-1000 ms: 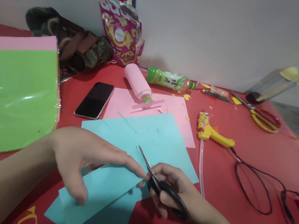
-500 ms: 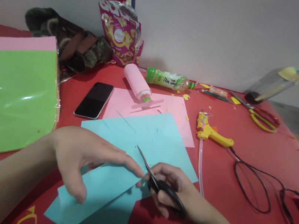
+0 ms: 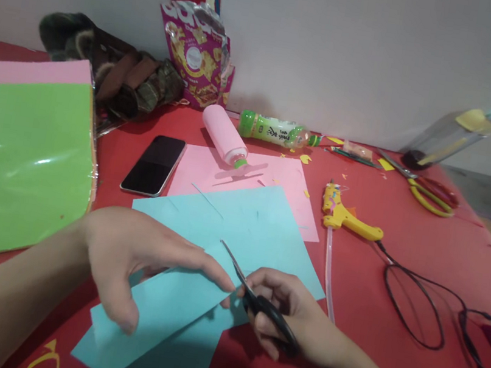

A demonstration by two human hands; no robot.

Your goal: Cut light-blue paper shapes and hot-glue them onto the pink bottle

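My left hand (image 3: 132, 259) pinches a strip of light blue paper (image 3: 161, 313) between thumb and fingers, holding it above a larger light blue sheet (image 3: 244, 221) on the red table (image 3: 401, 256). My right hand (image 3: 288, 316) grips black-handled scissors (image 3: 256, 296), fingers through the loops. Their thin blades point up and left, with the tip over the big sheet, right beside the strip's right end and my left fingertips.
A pink sheet (image 3: 286, 184), a pink bottle (image 3: 225, 135), a green tea bottle (image 3: 274, 130) and a black phone (image 3: 155, 164) lie behind. A yellow glue gun (image 3: 347, 214) with black cable (image 3: 417, 302), yellow-handled scissors (image 3: 428, 193), a wrapped green paper pack (image 3: 18, 162), a snack bag (image 3: 200, 54).
The blue strip has shifted slightly left and down with my left hand. The scissors have edged a little left. Otherwise the scene is the same.
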